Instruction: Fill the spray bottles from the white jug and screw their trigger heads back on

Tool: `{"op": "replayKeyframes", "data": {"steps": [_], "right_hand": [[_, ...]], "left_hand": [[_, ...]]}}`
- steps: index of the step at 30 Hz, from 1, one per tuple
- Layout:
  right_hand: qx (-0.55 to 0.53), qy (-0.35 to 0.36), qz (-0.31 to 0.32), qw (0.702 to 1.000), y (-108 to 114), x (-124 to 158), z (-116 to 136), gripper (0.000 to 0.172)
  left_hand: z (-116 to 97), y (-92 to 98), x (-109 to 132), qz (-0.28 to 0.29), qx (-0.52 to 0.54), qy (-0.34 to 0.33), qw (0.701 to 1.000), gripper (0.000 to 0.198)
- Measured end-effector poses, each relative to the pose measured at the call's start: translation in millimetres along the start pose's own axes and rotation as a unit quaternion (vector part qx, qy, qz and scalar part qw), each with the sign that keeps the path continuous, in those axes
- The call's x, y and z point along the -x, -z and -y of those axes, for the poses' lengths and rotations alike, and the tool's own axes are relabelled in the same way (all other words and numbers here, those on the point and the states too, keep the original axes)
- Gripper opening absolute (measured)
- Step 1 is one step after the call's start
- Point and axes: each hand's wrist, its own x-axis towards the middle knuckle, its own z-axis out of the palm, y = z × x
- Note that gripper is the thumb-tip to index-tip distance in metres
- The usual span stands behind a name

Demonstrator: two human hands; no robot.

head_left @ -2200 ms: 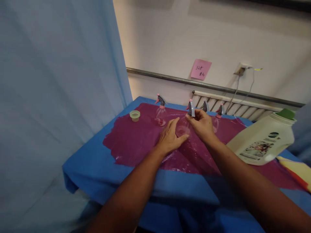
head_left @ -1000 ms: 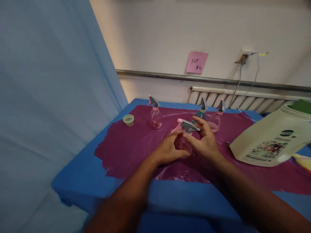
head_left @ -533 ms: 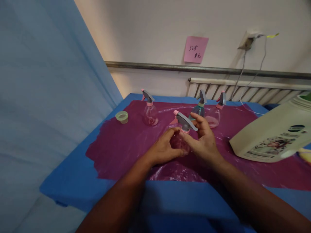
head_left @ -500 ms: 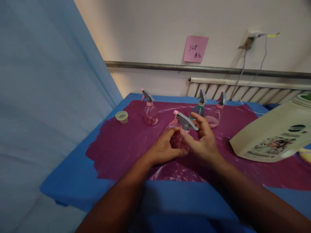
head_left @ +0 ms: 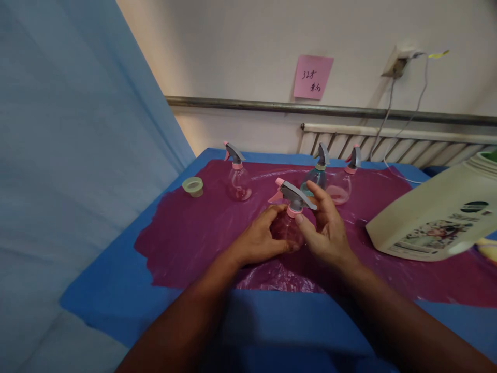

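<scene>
A small clear spray bottle (head_left: 287, 228) with a grey and pink trigger head (head_left: 292, 193) stands on the maroon plastic sheet (head_left: 194, 233). My left hand (head_left: 258, 240) is wrapped round the bottle's body from the left. My right hand (head_left: 325, 228) has its fingers pinched on the pink collar and the grey spray head. The lower half of the bottle is hidden between my hands.
Three more spray bottles stand farther back: one on the left (head_left: 237, 176), a bluish one (head_left: 316, 173) and one at the right (head_left: 344, 184). A green cap (head_left: 193, 186) lies at the far left. A big white jug (head_left: 435, 217) lies tilted at the right. A blue curtain (head_left: 77, 155) hangs on the left.
The spray head, which my right hand held upright above the bottle 2.2 s ago, now sits on the bottle's neck. Both hands have closed in round the bottle. The view shifted slightly.
</scene>
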Motion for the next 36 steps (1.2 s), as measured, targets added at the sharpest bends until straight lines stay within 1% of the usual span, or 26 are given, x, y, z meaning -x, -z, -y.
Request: {"op": "replayKeyframes", "data": {"steps": [2,4,7,9,11,13,16,19,23,25,27,32,34,36], "right_hand": [[0.007,-0.001,-0.003,1.000,-1,-1,0,0.080],[0.022,-0.007,-0.024,0.999,-2,-3,-1,0.083],[0.034,-0.012,-0.041,0.998,-3,-3,0,0.077],[0.026,-0.012,-0.028,0.999,-1,-2,2,0.075],[0.018,-0.008,-0.004,1.000,1,0,3,0.076],[0.020,-0.002,0.004,1.000,1,0,3,0.077],[0.039,-0.006,-0.028,0.999,-1,-3,2,0.079],[0.045,-0.007,-0.054,0.997,-3,-5,3,0.077],[0.015,-0.010,-0.027,0.999,-1,0,5,0.075],[0.009,-0.020,-0.008,1.000,1,2,5,0.074],[0.012,-0.025,-0.003,1.000,1,2,4,0.074],[0.027,-0.012,-0.030,0.999,-2,-3,7,0.063],[0.005,0.001,-0.045,0.999,-2,-8,12,0.060],[-0.021,0.028,-0.063,0.997,0,-14,19,0.060]], "left_hand": [[1,0.3,0,-0.009,-0.013,0.006,1.000,0.088],[1,-0.3,1,-0.014,-0.015,0.013,1.000,0.086],[1,-1.9,1,-0.007,0.011,0.020,1.000,0.086],[0,-2.8,0,0.002,0.032,0.018,0.999,0.087],[-1,-3.2,-1,0.004,0.039,0.011,0.999,0.088],[-1,-3.3,-1,0.004,0.043,0.012,0.999,0.087],[-1,-3.3,-1,0.006,0.042,0.026,0.999,0.081],[2,-2.9,0,-0.007,0.017,0.017,1.000,0.084],[3,-1.5,-1,-0.006,0.001,-0.001,1.000,0.094],[2,-0.6,-1,-0.003,-0.020,-0.014,1.000,0.096],[0,0.0,-1,-0.002,-0.038,-0.020,0.999,0.096],[2,-0.6,1,-0.010,-0.044,-0.003,0.999,0.100],[3,-0.7,1,-0.011,-0.056,-0.001,0.998,0.099],[2,-0.5,1,-0.007,-0.067,0.003,0.998,0.097]]}}
